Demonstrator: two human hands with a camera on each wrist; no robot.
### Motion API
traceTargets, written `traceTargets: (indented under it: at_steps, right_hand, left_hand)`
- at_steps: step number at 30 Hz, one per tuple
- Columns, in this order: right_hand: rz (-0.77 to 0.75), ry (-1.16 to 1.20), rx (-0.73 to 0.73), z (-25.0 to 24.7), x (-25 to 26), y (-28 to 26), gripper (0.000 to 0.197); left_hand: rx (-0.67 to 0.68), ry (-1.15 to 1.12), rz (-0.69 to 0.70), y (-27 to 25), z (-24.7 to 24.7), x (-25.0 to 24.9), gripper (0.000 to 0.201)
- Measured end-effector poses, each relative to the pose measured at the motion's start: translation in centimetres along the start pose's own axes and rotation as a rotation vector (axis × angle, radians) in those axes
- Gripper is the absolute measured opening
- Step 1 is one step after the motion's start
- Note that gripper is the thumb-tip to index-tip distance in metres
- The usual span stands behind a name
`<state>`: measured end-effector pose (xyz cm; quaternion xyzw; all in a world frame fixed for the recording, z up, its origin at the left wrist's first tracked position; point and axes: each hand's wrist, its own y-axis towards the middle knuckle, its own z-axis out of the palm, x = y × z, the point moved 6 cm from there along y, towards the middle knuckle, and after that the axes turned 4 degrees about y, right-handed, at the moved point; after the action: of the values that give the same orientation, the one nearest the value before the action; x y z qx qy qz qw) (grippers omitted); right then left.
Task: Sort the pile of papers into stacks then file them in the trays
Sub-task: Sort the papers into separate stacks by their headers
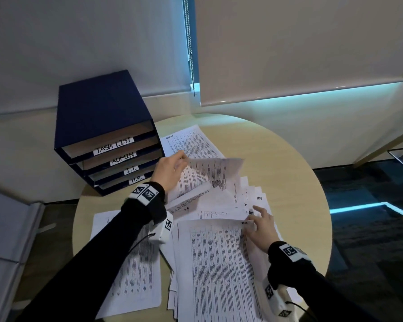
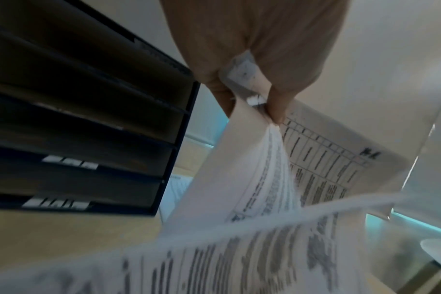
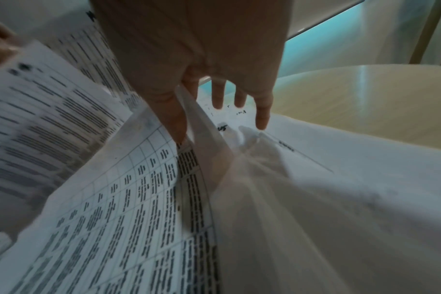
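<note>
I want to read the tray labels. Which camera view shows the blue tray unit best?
The head view: the blue tray unit stands whole at the table's far left, labels TASK LIST, ADMIN, I.T., H.R. readable. The left wrist view shows its dark slots from low down, labels blurred. The right wrist view does not show it.

Round table [image 1: 289, 163] bears tray unit [image 1: 102, 126], seemingly several scattered papers [image 1: 219, 263].

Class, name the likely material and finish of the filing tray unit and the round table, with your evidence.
Filing tray unit: probably cardboard with a matte navy covering; the shelf insides show plain brown board. Round table: pale wood or wood-look laminate, smooth satin finish with soft reflections.
</note>
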<state>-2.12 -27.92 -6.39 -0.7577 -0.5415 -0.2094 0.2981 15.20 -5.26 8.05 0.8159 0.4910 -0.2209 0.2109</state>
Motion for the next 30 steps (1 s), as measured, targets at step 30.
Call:
traceTargets:
  at_steps: [30]
  right_hand:
    - [-0.022, 0.184, 0.123, 1.8, 9.1, 7.4, 0.013]
  left_hand:
    - [-0.350, 0.145, 0.197, -0.4, -14.9, -4.4, 0.014]
